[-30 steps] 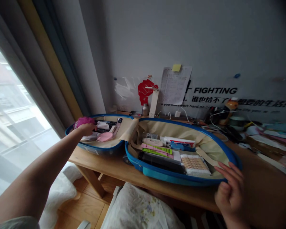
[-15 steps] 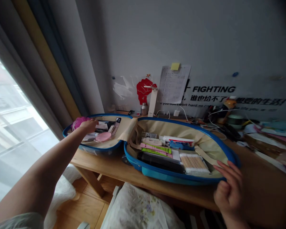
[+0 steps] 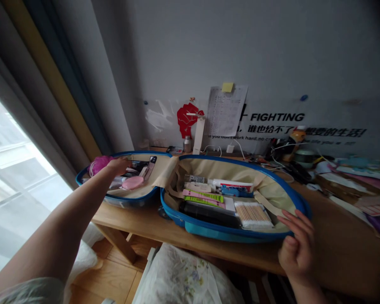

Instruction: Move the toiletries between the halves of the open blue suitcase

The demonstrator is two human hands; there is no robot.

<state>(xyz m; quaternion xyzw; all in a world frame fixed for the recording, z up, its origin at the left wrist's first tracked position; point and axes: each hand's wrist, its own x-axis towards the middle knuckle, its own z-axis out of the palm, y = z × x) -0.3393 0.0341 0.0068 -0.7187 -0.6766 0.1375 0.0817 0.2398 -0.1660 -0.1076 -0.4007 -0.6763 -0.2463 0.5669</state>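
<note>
An open blue hard-shell suitcase [image 3: 164, 198] lies on the desk, its beige lining showing. My left hand [image 3: 118, 166] reaches into its left half, its fingers down among the contents and hidden. A pink bath puff [image 3: 99, 165] lies just left of that hand, and a round pink compact [image 3: 133, 183] lies just beyond it. My right hand [image 3: 296, 245] is at the suitcase's front rim, fingers spread and empty. The right half holds a black case [image 3: 209, 214], a pack of cotton swabs [image 3: 252, 215] and pink and green tubes [image 3: 203, 197].
The suitcase rests on a wooden desk [image 3: 139, 221], with papers, cables and bottles at its right end [image 3: 335, 175]. A curtained window [image 3: 19, 202] is on the left, a wall with a pinned paper [image 3: 225, 110] behind, and bedding [image 3: 180, 274] below.
The whole scene has slid a little left and down in view as my head moved. My left hand sits slightly deeper in the left half. My right hand stays at the rim.
</note>
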